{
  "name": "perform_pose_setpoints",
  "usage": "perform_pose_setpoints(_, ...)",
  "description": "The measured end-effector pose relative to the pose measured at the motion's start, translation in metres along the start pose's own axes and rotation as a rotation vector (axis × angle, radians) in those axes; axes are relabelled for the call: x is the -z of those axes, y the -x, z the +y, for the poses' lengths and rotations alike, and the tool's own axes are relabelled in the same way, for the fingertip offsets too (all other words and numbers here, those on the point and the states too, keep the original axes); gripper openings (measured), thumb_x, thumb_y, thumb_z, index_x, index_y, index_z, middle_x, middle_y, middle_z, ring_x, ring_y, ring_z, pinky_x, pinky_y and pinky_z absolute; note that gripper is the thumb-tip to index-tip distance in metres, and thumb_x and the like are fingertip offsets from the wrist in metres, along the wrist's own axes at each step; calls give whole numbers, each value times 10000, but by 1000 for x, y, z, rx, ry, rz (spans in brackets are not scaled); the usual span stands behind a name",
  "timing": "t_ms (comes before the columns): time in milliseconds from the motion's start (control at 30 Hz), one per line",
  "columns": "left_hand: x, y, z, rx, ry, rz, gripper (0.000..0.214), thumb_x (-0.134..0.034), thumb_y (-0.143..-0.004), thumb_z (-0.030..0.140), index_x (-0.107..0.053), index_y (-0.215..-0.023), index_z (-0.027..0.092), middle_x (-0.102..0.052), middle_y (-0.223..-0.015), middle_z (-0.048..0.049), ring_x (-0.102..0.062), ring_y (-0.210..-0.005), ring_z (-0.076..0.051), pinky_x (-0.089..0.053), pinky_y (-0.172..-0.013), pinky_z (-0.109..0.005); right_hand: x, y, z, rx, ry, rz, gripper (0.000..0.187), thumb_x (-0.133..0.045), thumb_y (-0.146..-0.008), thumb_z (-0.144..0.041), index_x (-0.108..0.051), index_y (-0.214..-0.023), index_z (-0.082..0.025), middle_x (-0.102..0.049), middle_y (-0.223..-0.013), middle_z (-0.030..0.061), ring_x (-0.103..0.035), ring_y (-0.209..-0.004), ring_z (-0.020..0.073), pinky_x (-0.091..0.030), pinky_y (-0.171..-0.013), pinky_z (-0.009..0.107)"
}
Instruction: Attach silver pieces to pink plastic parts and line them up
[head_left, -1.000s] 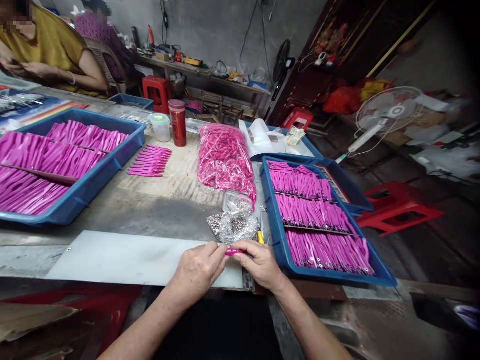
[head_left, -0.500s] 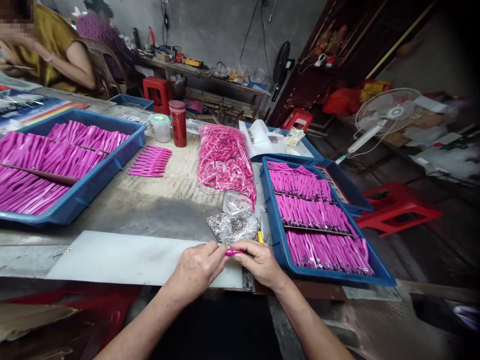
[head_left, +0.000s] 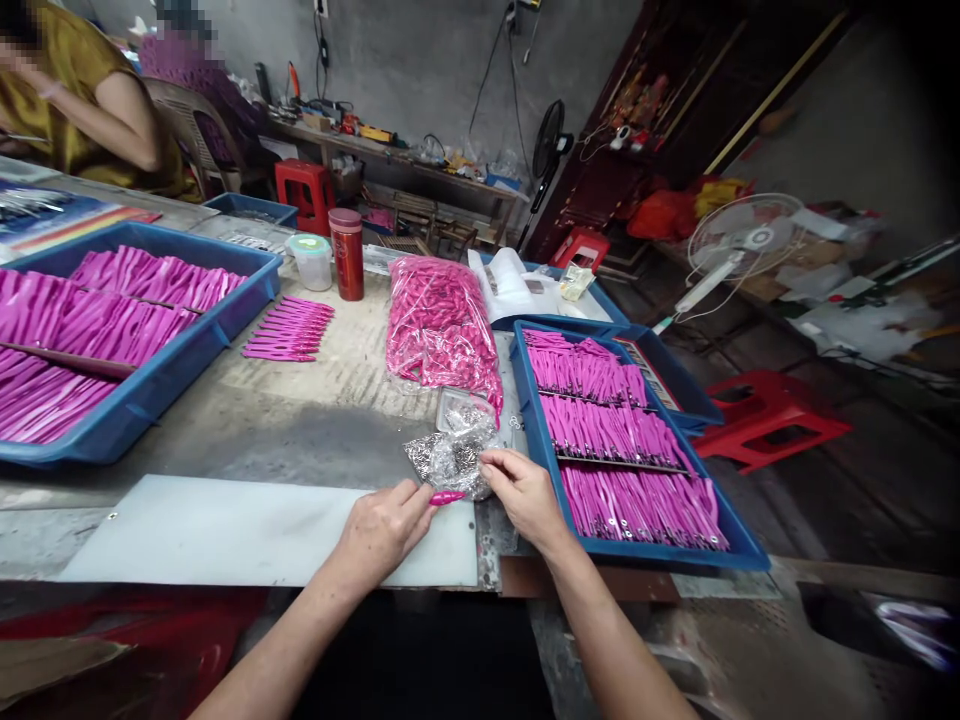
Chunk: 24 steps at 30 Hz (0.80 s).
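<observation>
My left hand (head_left: pixel 382 525) pinches a small pink plastic piece (head_left: pixel 447 497) at its fingertips, over the white mat (head_left: pixel 225 525) at the table's near edge. My right hand (head_left: pixel 525 490) has its fingers at the clear bag of small metal parts (head_left: pixel 450 452), just right of the pink piece; what the fingertips hold is too small to see. A blue tray (head_left: pixel 555 500) of pink pieces in rows lies right of that hand.
A big bag of pink pieces (head_left: pixel 441 325) lies behind the metal parts. A second blue tray (head_left: pixel 172 365) of pink pieces is at the left, a short row of loose pink pieces (head_left: pixel 289 328) beside it. A red flask (head_left: pixel 346 254) and a plastic cup (head_left: pixel 311 260) stand further back. Another person (head_left: pixel 82 100) sits far left.
My right hand has let go of the pink piece and moved up to the bag of metal parts. The left hand keeps the piece. The camera has tilted slightly.
</observation>
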<state>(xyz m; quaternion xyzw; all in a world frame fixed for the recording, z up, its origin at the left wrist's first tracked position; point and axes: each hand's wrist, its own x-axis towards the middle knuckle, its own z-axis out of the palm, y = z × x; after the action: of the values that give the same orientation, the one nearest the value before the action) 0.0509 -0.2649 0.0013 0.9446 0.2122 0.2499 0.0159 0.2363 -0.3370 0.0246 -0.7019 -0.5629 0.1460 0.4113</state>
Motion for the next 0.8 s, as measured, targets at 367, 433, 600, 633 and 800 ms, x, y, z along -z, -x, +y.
perform_pose_setpoints(367,-16,2,-4,-8,7,53,181,-398,-837,237,-567,-820,178,-501,-598,15,-482,-492,-90,-336,-454,-206,-15,-31,-3,-20,855,-404,226,-394,-821,-178,-621,-816,-180,-623,-840,47,-552,-824,158,-390,-712,235)
perform_pose_setpoints(433,-16,3,-4,-6,24,50,176,-399,-835,232,-565,-819,176,-502,-602,15,-483,-494,-89,-336,-454,-204,-17,-32,-4,-31,905,-443,231,-391,-818,-174,-622,-814,-169,-624,-846,62,-556,-826,167,-389,-709,241)
perform_pose_setpoints(600,-16,3,-4,5,46,44,171,-398,-832,228,-560,-817,176,-502,-606,12,-491,-502,-89,-344,-457,-203,-22,-36,-8,-42,957,-485,252,-372,-813,-154,-624,-823,-147,-623,-848,101,-570,-817,193,-401,-693,263)
perform_pose_setpoints(633,-17,3,-4,3,43,41,171,-398,-832,228,-560,-818,178,-503,-607,12,-491,-502,-90,-347,-459,-204,-22,-37,-8,-40,965,-495,253,-371,-809,-145,-623,-824,-144,-623,-845,104,-573,-815,196,-404,-689,265)
perform_pose_setpoints(800,-18,4,-5,-3,45,31,175,-391,-835,231,-556,-809,179,-502,-606,12,-492,-506,-92,-357,-471,-206,-24,-40,-9,-10,985,-541,241,-378,-786,-113,-615,-826,-135,-623,-836,109,-580,-811,207,-412,-683,277)
